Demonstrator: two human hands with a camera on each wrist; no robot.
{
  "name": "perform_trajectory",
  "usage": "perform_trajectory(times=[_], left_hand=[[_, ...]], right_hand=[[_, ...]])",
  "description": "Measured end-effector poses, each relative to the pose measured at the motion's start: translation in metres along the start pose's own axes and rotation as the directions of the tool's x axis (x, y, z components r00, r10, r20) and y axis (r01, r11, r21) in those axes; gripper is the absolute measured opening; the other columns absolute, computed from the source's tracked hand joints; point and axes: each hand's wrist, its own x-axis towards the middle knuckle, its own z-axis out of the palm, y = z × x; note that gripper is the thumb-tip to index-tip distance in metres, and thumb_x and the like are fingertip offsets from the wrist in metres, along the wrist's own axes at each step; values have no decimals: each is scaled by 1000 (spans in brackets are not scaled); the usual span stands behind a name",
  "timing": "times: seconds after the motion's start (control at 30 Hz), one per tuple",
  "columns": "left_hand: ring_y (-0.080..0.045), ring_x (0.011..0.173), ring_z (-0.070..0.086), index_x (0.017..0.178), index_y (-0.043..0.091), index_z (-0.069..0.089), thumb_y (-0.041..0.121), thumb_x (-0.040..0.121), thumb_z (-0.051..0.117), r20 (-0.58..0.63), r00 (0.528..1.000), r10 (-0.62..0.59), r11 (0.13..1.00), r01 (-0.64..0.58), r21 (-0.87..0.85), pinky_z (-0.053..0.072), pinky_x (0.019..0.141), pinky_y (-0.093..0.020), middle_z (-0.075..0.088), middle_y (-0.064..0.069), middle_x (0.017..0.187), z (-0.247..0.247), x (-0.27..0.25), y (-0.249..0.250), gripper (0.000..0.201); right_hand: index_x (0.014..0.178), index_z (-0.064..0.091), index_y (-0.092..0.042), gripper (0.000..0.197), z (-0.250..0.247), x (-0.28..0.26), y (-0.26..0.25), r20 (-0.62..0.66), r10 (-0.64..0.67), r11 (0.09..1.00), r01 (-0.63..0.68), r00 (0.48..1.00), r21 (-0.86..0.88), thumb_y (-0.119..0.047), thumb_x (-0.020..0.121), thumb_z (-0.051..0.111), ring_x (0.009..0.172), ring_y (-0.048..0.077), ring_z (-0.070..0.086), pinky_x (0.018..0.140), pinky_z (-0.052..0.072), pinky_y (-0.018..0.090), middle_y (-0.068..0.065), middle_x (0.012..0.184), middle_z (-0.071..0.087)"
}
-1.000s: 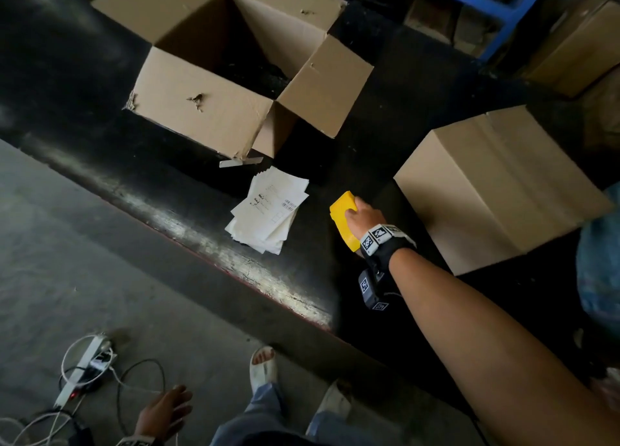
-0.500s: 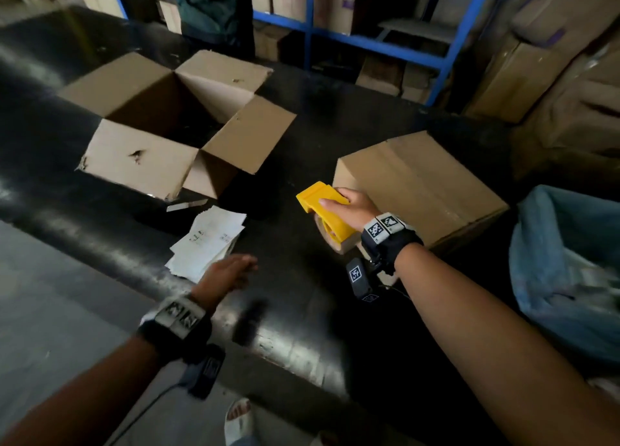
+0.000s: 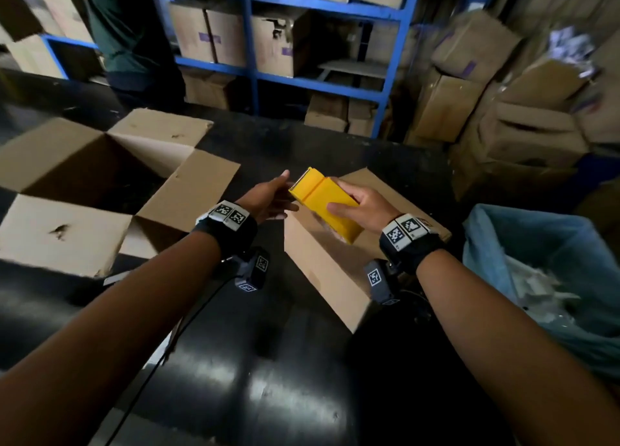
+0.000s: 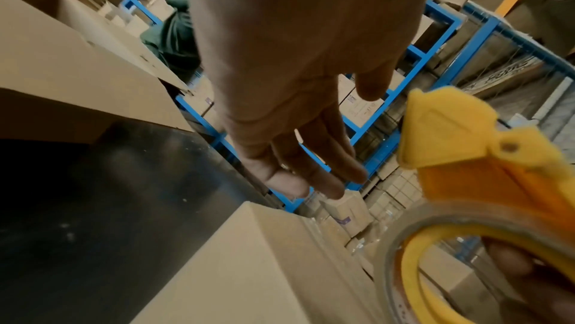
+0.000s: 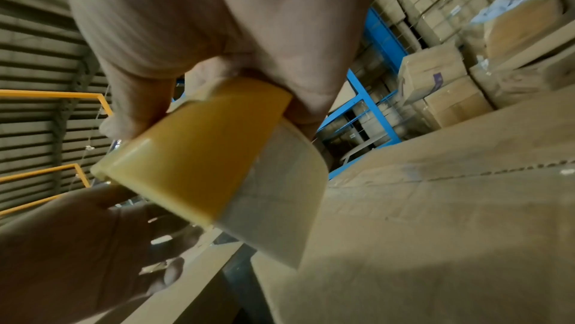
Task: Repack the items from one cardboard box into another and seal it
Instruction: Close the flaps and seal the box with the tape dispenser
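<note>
My right hand [image 3: 355, 204] grips a yellow tape dispenser [image 3: 323, 204] with a roll of clear tape [image 5: 280, 196], held just above the closed cardboard box [image 3: 322, 271] on the black table. My left hand [image 3: 271, 197] is beside the dispenser's toothed front end, fingers straight and relaxed [image 4: 298, 157], holding nothing. In the left wrist view the dispenser [image 4: 466, 147] sits just right of those fingers with a small gap. An open, seemingly empty cardboard box [image 3: 84, 190] with its flaps spread lies at the left of the table.
Blue shelving [image 3: 255, 73] stacked with cartons stands behind the table, and a pile of cartons [image 3: 523, 110] rises at the right. A blue-lined bin [image 3: 543, 278] with white scraps sits at my right. A person in dark green [image 3: 134, 43] stands behind the table at back left.
My right hand lifted the dispenser from the table up over the closed box. My left hand rose from beside my leg to the dispenser's front end. My view tilted up.
</note>
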Motion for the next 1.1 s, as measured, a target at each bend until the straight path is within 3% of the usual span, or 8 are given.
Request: perform_trajectory(times=[0.17,0.27,0.4,0.5,0.6,0.67,0.93,1.1], left_hand=[[-20,88,62,101,16,71,46,91,53,38,992,118,992,-120,50,48,83,-33,68,-11,98,-3,34,9,36],[-9,73,64,109,9,65,35,93,55,72,987,145,983,-152,107,51,67,-19,66,-7,92,-5,49,14,32],[-2,67,63,101,14,65,23,93,57,80,984,158,961,-172,215,50,60,-14,65,-4,89,-10,71,18,15],[5,55,61,94,15,65,21,93,57,56,984,168,954,-177,241,49,53,-11,64,-2,84,-9,84,19,10],[-3,68,63,95,19,65,28,92,57,76,988,134,958,-149,246,50,67,-19,65,-1,87,-7,92,23,12],[-9,78,62,94,21,65,28,92,57,117,989,94,964,-120,238,49,74,-24,66,-1,89,-6,97,25,10],[-9,74,56,83,23,62,19,94,53,62,993,97,935,-113,336,47,67,-21,62,0,83,-1,107,35,15],[-8,74,55,80,26,64,24,92,55,-6,997,82,917,-73,393,45,64,-21,62,3,83,-1,112,45,15]], right_hand=[[144,36,-32,68,-13,13,4,-8,42,999,-42,999,-4,-33,85,68,121,16,52,100,42,35,-1,138,52],[144,36,-32,67,-15,22,7,-9,54,999,-54,999,7,-29,85,68,119,14,52,93,41,29,-4,135,53],[143,38,-30,66,-14,32,13,-35,76,996,-74,997,42,-25,85,68,114,11,55,87,43,21,-7,127,55],[143,37,-31,66,-16,41,16,-55,94,996,-93,994,19,-28,85,68,114,11,55,90,44,25,-6,127,56],[143,37,-31,66,-20,49,20,-51,111,994,-111,992,17,-29,85,68,116,16,56,97,47,35,-2,131,57],[144,36,-31,66,-24,50,20,-43,113,994,-113,993,2,-29,86,67,115,14,55,93,45,31,-4,130,56],[145,34,-29,68,-32,62,18,-22,88,995,-89,996,-35,-31,86,67,107,7,54,80,42,16,-4,127,55],[144,36,-31,69,-35,72,10,-33,95,991,-97,995,-90,-42,84,66,114,17,54,101,43,39,1,131,54]])
